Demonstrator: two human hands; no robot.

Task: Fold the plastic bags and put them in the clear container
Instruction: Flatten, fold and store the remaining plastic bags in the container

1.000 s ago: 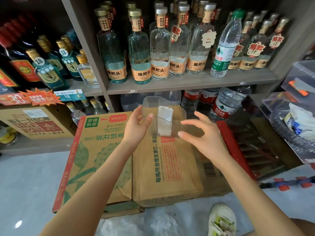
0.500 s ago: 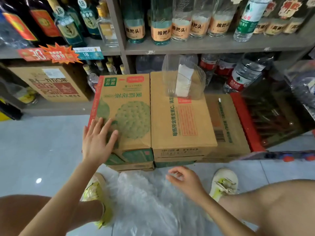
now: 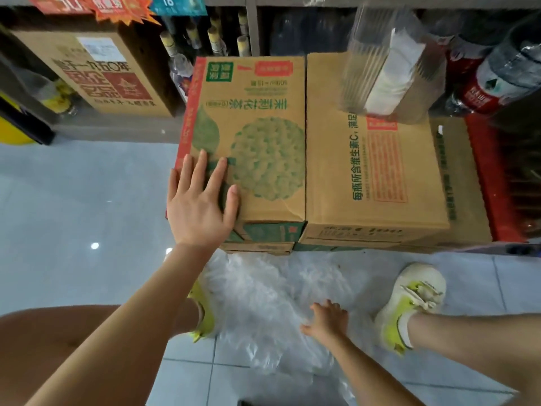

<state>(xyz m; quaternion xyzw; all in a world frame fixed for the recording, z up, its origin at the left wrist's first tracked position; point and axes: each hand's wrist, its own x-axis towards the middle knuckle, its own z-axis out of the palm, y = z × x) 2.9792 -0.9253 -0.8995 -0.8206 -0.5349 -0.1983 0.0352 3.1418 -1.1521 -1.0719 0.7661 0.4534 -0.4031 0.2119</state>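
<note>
The clear container point(image 3: 363, 63) stands on a brown box point(image 3: 377, 177) with one folded white bag point(image 3: 392, 74) inside. Crumpled see-through plastic bags point(image 3: 263, 303) lie on the floor point(image 3: 73, 215).

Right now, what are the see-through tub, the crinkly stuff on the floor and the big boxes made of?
Clear container: looks like thin, stiff, glossy plastic; you can see through its ribbed walls.
Plastic bags: thin, soft, see-through film, going by the wrinkles and shiny patches.
Boxes: brown matte cardboard, with folded flaps and printed ink.
</note>
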